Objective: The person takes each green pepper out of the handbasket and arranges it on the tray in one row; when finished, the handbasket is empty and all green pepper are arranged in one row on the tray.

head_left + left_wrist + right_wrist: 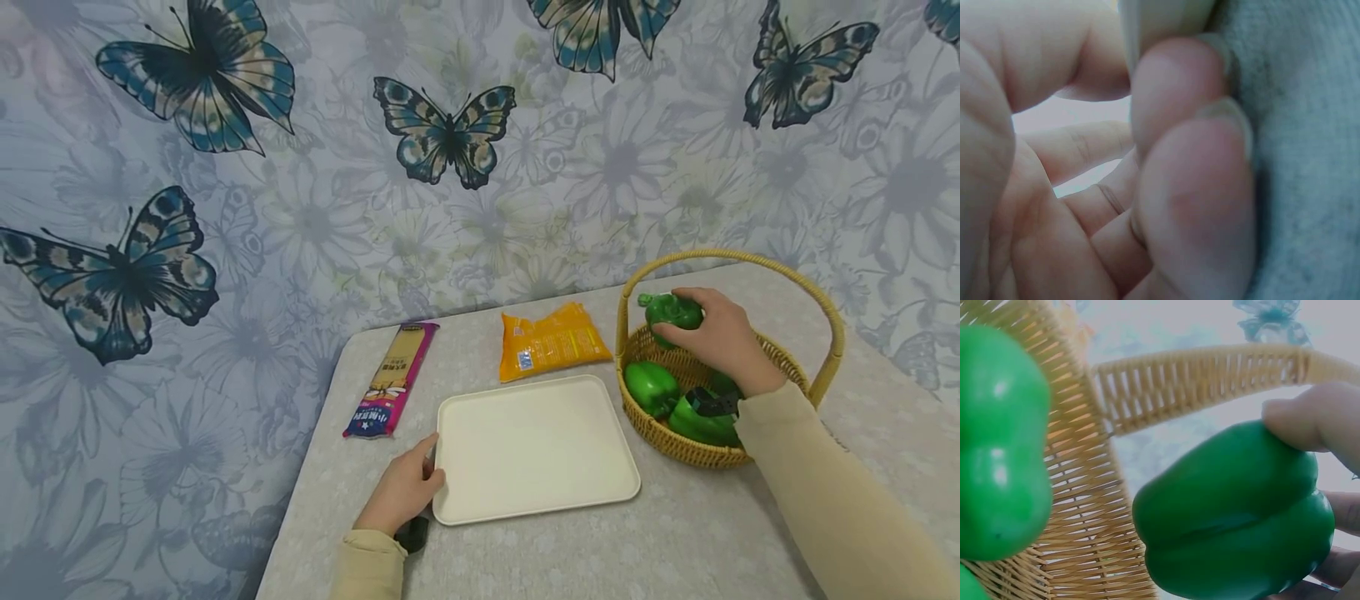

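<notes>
My right hand (723,337) holds a dark green bell pepper (673,315) above the wicker basket (652,429), under its arched handle. Close up in the right wrist view, thumb and fingers clasp the bell pepper (1235,515) from one side. Several more green peppers lie in the basket, among them a pale-lit one (1000,444). At the left edge of a cream rectangular tray (536,450), my left hand (405,490) pinches the rim between thumb and fingers. The left wrist view shows its curled fingertips (1197,200) against the tray's edge (1166,22), low over the table.
Behind the tray lies an orange plastic packet (553,343). A long purple and gold packet (393,379) rests at the table's left side. The basket handle (825,333) arches high around the right hand. A butterfly-patterned wall (315,233) rises behind the table.
</notes>
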`<state>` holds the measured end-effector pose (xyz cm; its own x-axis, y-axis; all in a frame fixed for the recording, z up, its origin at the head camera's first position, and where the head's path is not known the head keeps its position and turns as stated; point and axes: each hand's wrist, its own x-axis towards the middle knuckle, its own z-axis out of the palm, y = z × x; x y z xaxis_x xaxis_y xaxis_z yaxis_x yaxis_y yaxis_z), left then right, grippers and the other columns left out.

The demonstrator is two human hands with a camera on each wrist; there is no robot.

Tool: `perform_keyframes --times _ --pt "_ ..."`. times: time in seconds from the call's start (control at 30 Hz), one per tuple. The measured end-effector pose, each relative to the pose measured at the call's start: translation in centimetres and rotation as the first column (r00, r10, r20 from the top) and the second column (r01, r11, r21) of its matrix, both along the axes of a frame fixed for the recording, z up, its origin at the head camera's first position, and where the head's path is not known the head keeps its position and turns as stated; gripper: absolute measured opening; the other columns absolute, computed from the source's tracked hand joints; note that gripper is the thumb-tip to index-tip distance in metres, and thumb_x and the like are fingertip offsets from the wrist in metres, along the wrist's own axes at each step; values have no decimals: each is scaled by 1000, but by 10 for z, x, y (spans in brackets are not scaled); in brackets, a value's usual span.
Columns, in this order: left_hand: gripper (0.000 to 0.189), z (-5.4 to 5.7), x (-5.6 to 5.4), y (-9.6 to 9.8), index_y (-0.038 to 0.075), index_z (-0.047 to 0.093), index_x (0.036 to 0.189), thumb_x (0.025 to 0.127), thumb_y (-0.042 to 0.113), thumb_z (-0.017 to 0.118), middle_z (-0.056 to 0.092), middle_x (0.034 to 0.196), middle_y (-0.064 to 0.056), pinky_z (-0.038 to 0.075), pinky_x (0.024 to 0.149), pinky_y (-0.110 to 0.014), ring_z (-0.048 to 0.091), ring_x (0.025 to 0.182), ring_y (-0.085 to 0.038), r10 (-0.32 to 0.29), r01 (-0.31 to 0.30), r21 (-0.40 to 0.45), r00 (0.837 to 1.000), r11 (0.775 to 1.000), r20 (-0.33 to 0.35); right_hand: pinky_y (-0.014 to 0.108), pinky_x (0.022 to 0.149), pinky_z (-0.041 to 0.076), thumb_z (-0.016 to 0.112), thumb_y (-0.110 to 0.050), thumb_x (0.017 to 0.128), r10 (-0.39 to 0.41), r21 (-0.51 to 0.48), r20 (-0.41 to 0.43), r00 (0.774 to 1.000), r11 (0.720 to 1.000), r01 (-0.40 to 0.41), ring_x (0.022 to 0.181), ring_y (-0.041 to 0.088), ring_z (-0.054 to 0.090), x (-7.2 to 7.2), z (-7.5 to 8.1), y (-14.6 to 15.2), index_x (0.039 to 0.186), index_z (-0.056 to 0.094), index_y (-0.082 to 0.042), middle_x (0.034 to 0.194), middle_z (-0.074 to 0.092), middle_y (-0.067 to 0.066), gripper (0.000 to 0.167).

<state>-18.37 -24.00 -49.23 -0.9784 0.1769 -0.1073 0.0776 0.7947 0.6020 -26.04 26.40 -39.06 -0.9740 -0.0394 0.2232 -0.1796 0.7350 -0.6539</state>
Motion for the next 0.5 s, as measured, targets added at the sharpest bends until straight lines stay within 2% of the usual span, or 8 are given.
perform_keyframes --times 0.27,0.5 --pt "64 -1 -1 0 0 43 154 95 14 64 61 80 1 45 56 -30 55 65 -14 -1 1 -11 1000 1000 -20 68 97 45 73 -54 91 17 4 -50 999 1000 -17 130 52 48 18 5 -6 153 44 -2 154 42 30 86" --pt "64 0 0 0 0 43 154 95 14 63 60 80 0 44 56 -31 54 65 -14 -1 1 -9 1000 1000 -4 68 100 42 78 -46 90 58 -30 -127 990 998 -62 134 49 48 37 -1 -20 146 54 -4 150 50 25 74"
